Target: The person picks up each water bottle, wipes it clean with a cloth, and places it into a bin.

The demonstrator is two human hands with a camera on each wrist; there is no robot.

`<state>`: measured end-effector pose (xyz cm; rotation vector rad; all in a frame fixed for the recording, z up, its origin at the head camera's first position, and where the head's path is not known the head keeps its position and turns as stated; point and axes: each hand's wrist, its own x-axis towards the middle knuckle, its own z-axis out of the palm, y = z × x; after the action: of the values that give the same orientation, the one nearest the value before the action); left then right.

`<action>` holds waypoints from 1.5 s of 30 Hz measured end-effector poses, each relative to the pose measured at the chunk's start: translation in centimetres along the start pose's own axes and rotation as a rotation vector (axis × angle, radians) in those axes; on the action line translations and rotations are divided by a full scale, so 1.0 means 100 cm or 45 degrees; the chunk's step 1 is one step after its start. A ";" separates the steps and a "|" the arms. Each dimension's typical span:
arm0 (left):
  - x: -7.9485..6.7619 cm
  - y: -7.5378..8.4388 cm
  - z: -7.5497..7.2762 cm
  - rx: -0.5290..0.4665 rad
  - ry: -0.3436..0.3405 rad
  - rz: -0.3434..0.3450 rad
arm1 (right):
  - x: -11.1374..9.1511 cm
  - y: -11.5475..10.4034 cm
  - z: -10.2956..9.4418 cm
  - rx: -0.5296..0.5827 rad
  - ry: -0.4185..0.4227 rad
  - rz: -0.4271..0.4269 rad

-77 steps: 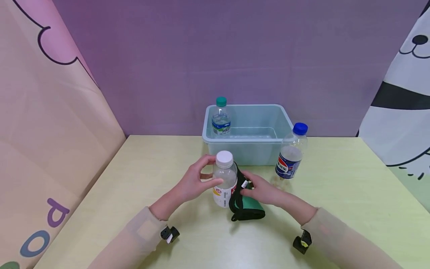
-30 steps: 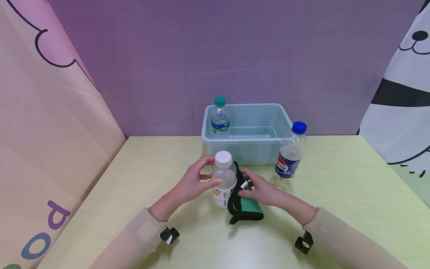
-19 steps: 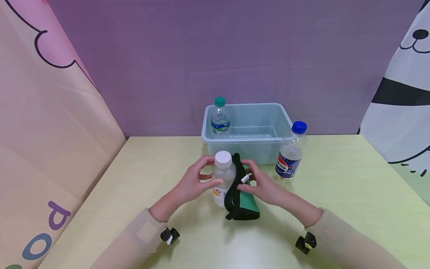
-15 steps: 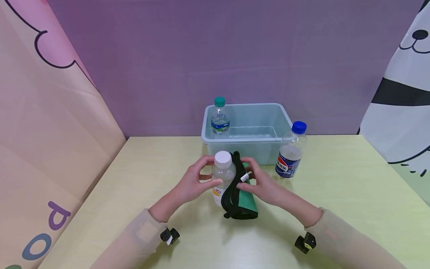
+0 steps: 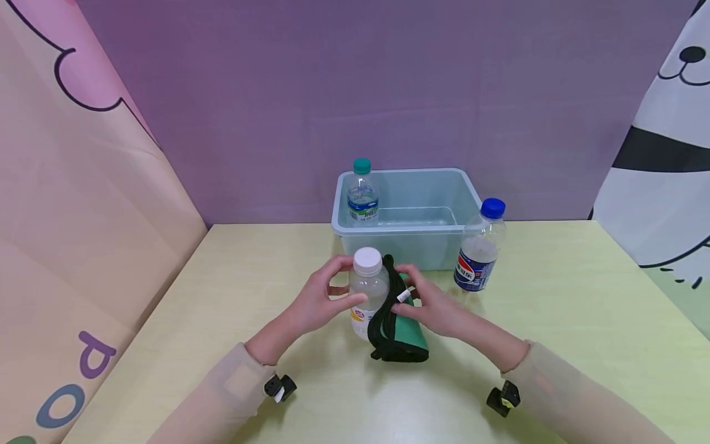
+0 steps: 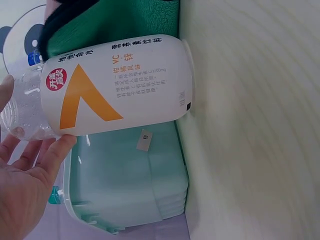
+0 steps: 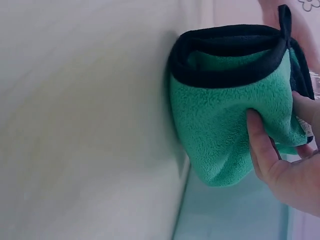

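Curving round the upper part of the white-capped bottle (image 5: 368,285), the thumb and fingers of the left hand (image 5: 320,297) are clamped on it, and it is upright near the middle of the pale surface (image 5: 233,283). Behind it, a green-capped bottle (image 5: 363,200) is upright in the left end of a light-blue tub (image 5: 424,251). Next to the right is a black-trimmed green cloth (image 5: 409,333), overlapping the white-capped bottle's right side in the head view; I cannot tell whether they touch. The right hand (image 5: 435,307) pinches the cloth, the two hands apart. Farther right, a blue-capped bottle (image 5: 476,262) is at the tub's front right corner.
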<state>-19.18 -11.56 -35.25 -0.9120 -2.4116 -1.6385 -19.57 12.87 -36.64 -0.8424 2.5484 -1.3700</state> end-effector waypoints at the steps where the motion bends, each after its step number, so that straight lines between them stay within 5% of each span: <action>1: 0.000 0.000 0.000 0.000 0.002 -0.001 | 0.000 0.002 0.002 -0.004 -0.014 0.008; 8: -0.001 -0.002 0.001 -0.007 0.012 -0.010 | 0.001 0.016 0.009 -0.073 -0.069 -0.006; 22: -0.002 -0.002 0.001 -0.013 0.012 0.003 | 0.002 -0.007 -0.006 0.042 0.140 -0.134; 45: 0.000 0.001 0.001 0.074 0.024 0.020 | -0.011 -0.009 -0.020 0.031 0.201 -0.147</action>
<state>-19.13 -11.44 -35.24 -0.9008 -2.4195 -1.5563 -19.05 14.53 -34.89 -0.9250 2.6296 -1.5565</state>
